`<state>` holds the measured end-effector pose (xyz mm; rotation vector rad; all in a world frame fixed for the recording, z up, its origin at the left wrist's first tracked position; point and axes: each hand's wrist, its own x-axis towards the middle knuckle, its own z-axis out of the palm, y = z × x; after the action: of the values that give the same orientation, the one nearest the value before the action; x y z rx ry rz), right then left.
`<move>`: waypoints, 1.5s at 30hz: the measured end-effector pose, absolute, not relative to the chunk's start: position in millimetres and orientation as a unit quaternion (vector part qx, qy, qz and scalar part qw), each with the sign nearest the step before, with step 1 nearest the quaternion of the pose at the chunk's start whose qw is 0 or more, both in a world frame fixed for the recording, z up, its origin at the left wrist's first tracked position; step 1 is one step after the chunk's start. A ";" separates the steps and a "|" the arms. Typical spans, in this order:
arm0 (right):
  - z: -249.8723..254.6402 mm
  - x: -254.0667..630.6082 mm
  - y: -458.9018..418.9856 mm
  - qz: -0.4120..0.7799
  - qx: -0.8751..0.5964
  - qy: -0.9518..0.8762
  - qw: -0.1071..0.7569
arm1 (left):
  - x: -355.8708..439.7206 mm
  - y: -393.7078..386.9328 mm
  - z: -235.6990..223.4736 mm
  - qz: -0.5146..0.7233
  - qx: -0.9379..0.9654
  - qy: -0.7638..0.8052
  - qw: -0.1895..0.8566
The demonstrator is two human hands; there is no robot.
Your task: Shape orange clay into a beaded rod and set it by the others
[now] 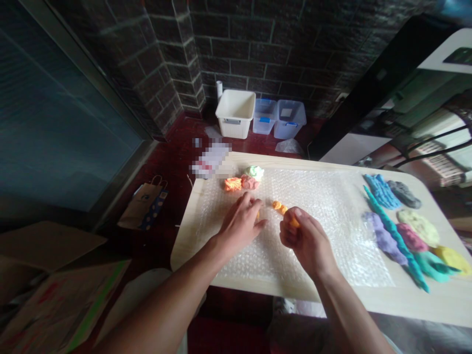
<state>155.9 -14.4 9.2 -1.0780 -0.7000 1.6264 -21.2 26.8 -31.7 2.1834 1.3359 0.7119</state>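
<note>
My right hand (306, 241) is closed around a lump of orange modelling clay (294, 221), which shows between thumb and fingers. Just beyond it, small orange clay balls (276, 205) lie in a short row on the bubble wrap (313, 196). My left hand (241, 216) is low over the wrap, back upward, its fingers curled and the thumb held apart. Between them peeks a bit of orange clay (258, 215), mostly hidden by the hand. Past my left fingers sit an orange clay lump (233, 184), a reddish one (250, 182) and a pale green one (255, 171).
On the right of the table (295, 290) lie several clay pieces, among them a long teal roll (396, 238), a blue slab (383, 191) and a purple strip (385, 238). Plastic bins (236, 113) stand by the brick wall. A paper bag (138, 206) and cardboard boxes (59, 305) are at left.
</note>
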 end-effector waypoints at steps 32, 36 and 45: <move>-9.7 140.9 -28.8 0.196 -0.468 -0.802 0.317 | 14.5 10.7 -5.9 0.465 0.290 0.407 0.731; -2.4 145.7 -28.4 0.232 -0.473 -0.765 0.371 | 10.8 14.0 -3.4 0.420 0.286 0.464 0.726; 1.2 155.0 -23.1 0.305 -0.520 -0.601 0.525 | 8.8 12.8 -2.9 0.372 0.372 0.482 0.701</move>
<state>155.0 -23.1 1.2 -1.2434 -1.4384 0.7288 8.8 12.8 -2.9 0.8290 1.0724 0.8278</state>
